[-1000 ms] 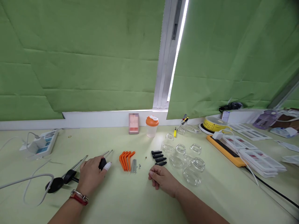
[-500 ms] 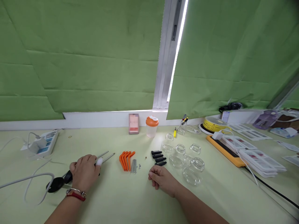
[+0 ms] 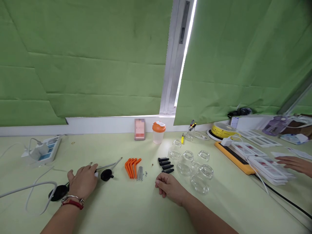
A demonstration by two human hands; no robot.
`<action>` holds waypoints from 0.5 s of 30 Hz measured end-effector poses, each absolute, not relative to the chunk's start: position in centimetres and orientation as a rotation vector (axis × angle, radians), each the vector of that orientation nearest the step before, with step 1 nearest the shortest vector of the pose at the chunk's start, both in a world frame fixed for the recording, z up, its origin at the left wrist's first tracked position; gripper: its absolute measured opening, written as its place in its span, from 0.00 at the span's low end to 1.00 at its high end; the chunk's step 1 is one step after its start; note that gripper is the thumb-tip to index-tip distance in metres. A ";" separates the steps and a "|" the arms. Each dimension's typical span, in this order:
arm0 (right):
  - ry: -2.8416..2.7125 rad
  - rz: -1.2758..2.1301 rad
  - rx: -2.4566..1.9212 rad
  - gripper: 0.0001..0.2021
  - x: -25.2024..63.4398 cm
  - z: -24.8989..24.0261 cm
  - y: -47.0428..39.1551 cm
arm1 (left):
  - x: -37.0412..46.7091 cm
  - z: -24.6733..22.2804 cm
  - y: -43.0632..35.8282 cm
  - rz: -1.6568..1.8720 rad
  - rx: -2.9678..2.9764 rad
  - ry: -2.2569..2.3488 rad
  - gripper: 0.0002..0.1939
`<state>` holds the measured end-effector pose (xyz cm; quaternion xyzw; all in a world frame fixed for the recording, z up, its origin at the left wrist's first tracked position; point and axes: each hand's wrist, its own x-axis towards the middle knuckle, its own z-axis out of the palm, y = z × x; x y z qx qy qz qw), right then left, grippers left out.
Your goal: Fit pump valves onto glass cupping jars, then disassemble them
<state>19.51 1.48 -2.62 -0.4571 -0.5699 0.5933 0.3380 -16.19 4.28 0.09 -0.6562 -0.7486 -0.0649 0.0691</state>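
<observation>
My left hand (image 3: 84, 182) is over a group of black round-ended parts with thin metal rods, its fingers curled down and what they hold hidden. One metal rod (image 3: 106, 166) sticks out to its right, beside a black round part (image 3: 106, 175). Another black round part (image 3: 58, 193) lies left of my wrist. My right hand (image 3: 170, 188) rests loosely closed on the table, nothing visible in it, just below several black comb-like pieces (image 3: 167, 165). Between the hands lie several orange bent handles (image 3: 131, 167) and several metal pins (image 3: 139, 173), with tiny bits of hardware (image 3: 146, 174) alongside.
Several clear glass jars (image 3: 200, 182) stand upside down right of my right hand. Behind are an orange-lidded cup (image 3: 158, 131) and a phone (image 3: 139, 129). A power strip (image 3: 50, 151) with cables is at left. Another person's hand (image 3: 297, 164) reaches over stacked white cards (image 3: 270, 169).
My left hand has shifted left and slightly down, uncovering a black round part that now lies to its right. My right hand stays put. Another person's hand has appeared at the right edge.
</observation>
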 end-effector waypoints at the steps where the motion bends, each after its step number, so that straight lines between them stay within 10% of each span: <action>1: -1.486 1.544 -1.190 0.14 19.5 -2.7 1.5 | -16.1 0.2 4.3 -0.200 -1.963 -2.258 0.21; 15: -1.503 1.519 -1.184 0.13 19.5 -3.5 1.7 | -12.5 2.1 3.0 -0.984 -1.988 -1.976 0.20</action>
